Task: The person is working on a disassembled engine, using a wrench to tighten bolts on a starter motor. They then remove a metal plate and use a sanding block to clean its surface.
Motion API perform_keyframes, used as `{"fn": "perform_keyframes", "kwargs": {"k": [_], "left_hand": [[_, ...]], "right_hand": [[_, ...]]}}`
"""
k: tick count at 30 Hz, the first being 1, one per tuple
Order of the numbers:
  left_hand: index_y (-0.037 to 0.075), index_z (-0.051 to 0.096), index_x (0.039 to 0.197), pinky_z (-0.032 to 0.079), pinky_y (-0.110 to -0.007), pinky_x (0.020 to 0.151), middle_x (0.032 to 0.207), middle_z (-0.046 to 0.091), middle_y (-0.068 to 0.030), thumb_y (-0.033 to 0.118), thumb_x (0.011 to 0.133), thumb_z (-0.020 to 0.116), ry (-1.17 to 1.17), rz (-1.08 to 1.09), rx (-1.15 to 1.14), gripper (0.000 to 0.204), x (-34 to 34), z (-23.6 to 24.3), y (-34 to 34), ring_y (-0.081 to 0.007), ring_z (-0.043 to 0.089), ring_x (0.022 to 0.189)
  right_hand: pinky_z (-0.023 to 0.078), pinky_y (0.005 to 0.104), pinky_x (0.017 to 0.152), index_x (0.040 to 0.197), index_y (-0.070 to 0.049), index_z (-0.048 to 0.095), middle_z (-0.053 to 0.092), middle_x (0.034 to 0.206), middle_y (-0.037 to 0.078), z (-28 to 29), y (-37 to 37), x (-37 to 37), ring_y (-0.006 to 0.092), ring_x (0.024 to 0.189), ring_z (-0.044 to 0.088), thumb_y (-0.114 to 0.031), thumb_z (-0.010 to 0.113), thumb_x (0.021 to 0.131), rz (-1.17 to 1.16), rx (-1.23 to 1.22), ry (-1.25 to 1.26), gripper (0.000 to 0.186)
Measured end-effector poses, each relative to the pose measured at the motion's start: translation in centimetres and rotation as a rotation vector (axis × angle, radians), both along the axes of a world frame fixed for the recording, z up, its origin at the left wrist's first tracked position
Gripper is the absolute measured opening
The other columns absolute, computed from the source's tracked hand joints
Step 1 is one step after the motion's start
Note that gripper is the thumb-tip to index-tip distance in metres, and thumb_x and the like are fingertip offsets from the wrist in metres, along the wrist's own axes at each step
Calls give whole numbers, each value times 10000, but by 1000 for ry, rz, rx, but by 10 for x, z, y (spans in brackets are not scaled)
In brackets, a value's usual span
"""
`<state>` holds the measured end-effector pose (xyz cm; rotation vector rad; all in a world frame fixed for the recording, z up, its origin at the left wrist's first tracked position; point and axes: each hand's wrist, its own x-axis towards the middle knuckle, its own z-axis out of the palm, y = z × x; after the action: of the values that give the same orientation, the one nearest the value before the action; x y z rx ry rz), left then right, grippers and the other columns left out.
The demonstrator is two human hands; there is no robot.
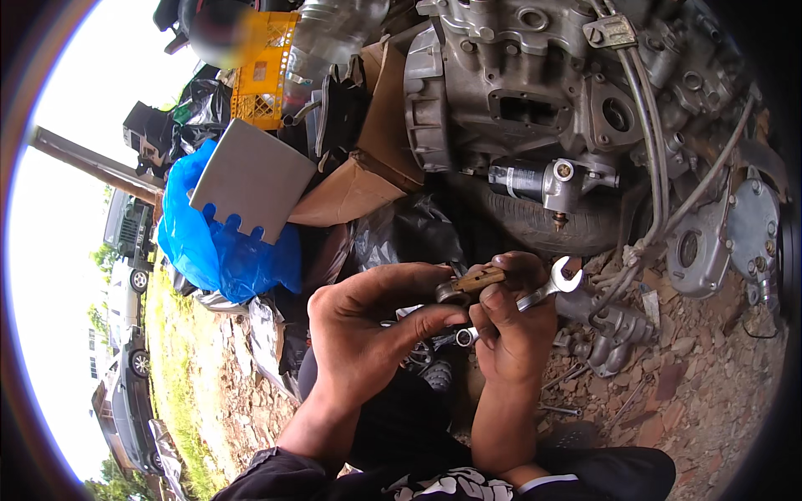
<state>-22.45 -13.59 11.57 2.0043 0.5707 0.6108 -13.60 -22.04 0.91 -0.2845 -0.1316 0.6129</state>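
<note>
Between my two hands is a small brass-coloured fitting (480,280) with small dark holes in its side and a round grey metal end. My left hand (359,326) pinches the round end between thumb and fingers. The brass end is in the fingertips of my right hand (516,338). A silver wrench (541,296) is also tucked in my right hand, its open jaw out to the right. A ring-shaped metal end pokes out on the hand's left side; my fingers hide what lies between. Both hands are in the air above my lap.
A large grey engine block (501,75) stands ahead, with a tyre (543,219) below it. Metal covers (702,246) and cables lie right, over rubble. On the left are a cardboard box (347,188), a blue plastic bag (188,238), a grey panel (255,175) and a yellow crate (263,71).
</note>
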Motion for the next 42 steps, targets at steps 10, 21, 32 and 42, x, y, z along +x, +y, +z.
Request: {"fn": "perform_keyframes", "kwargs": {"k": [10,21,32,42], "left_hand": [[-49,764,1066,600,-261,816,964,790,-87,26,751,907,-60,2,-111,354,6,-10,2,-106,730,892],[-34,744,1097,565,-246,764,931,751,-40,110,692,962,2,-61,-43,481,17,-16,9,-87,697,866],[-56,721,1112,577,-245,782,945,749,-65,24,734,924,-53,-87,-162,437,17,-17,12,-93,693,852],[-78,697,1103,577,-281,827,971,758,-121,50,767,906,29,20,-199,416,17,-12,8,-155,723,891]], "right_hand": [[312,177,517,1179,15,671,734,927,80,-3,-3,9,1,603,489,37,816,834,55,-76,8,374],[545,311,979,1439,55,540,712,1179,144,-16,-4,15,204,1088,698,21,821,827,205,105,-59,675],[546,281,916,1480,28,519,716,1158,127,-16,-5,17,149,1033,688,23,793,859,180,7,-176,679],[572,259,835,1446,17,565,714,1134,118,-15,-11,23,138,1021,688,30,740,914,-54,-231,-486,560]]}}
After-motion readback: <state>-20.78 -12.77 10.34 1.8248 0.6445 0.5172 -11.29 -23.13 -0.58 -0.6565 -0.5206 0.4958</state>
